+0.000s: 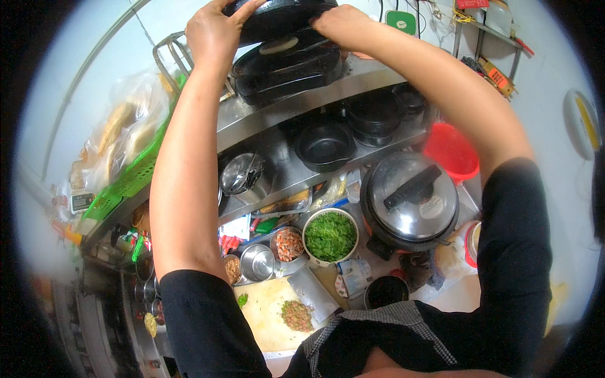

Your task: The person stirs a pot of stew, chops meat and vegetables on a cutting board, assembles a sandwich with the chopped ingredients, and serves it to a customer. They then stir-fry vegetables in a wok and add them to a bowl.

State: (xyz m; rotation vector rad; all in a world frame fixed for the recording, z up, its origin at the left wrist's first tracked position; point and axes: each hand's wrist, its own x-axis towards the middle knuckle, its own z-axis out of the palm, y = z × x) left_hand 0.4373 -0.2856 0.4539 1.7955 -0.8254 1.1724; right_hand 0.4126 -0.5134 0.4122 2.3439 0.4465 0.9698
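Both arms reach up to the high steel shelf [302, 101]. My left hand [212, 33] grips the left side of a black pan [283, 21], thumb along its rim. On the pan's right side, my right hand [341, 27] is closed against it, its fingertips partly hidden. The pan's upper part is cut off by the picture's top edge. Directly below it, black oblong dishes [288, 75] are stacked on the shelf. A pale oval patch shows on the stack.
Black pots [325, 144] fill the lower shelf beside a steel pot [243, 175]. Below stand chopped greens in a bowl [331, 235], a lidded cooker [411, 198] and a cutting board [269, 330] bearing minced food and a cleaver [314, 290]. A green basket [127, 177] holds bagged bread.
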